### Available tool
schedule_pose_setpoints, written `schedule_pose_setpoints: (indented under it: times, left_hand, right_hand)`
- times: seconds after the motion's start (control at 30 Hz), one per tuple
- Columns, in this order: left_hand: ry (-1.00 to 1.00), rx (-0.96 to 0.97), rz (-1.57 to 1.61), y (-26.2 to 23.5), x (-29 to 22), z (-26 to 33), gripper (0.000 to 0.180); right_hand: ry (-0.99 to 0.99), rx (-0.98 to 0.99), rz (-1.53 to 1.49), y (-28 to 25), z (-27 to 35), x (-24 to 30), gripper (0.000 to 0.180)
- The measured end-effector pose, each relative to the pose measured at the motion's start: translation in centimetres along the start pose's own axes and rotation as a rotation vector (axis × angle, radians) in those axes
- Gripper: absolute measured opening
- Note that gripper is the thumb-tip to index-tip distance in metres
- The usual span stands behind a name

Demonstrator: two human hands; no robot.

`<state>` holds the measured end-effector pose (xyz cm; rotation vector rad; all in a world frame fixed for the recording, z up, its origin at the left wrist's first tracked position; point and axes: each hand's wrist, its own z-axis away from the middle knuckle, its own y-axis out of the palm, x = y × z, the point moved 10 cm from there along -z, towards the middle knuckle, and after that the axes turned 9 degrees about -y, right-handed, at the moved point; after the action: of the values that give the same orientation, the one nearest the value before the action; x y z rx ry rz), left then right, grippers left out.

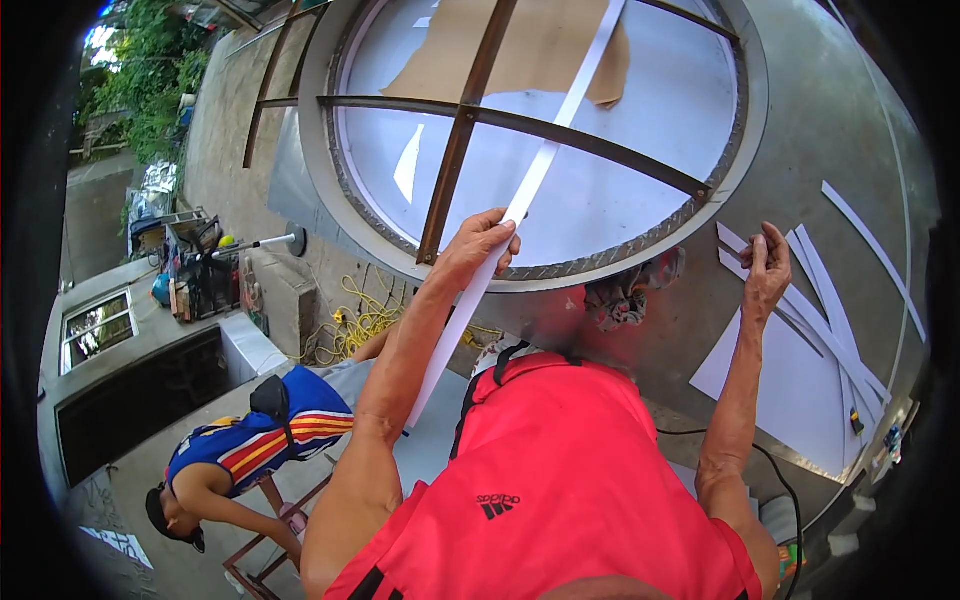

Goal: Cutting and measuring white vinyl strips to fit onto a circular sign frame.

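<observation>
My left grip (487, 240) pinches a long white strip (532, 180), thumb on top, fingers wrapped around its edge. Strip runs slantwise: far end up over the round frame (745, 180) and its brown crossbars (462, 160), near end down past my left forearm, beside my red shirt (560, 470). My right grip (767, 265) is up at the right, fingers loosely curled; can't tell if tips press together. White offcuts (780, 400) lie just beside it, partly overlapping. Brown sheet (440, 60) at the frame's far side. Yellow cord (372, 318) tangled at left, near a bent-over person in blue (265, 430).
</observation>
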<state>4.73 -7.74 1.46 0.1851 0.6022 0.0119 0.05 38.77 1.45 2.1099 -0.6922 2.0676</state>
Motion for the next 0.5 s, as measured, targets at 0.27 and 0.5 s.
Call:
schedule_pose_setpoints:
  times: [0.27,0.5]
  left_hand:
    - [0.025,-0.004,-0.053,-0.9,1.1,2.6,0.046]
    - [0.008,0.129,0.045,-1.1,0.9,0.1,0.036]
  right_hand:
    - [-0.055,0.199,-0.193,5.7,8.7,9.2,0.021]
    - [-0.824,0.677,-0.368,12.8,18.0,36.1,0.034]
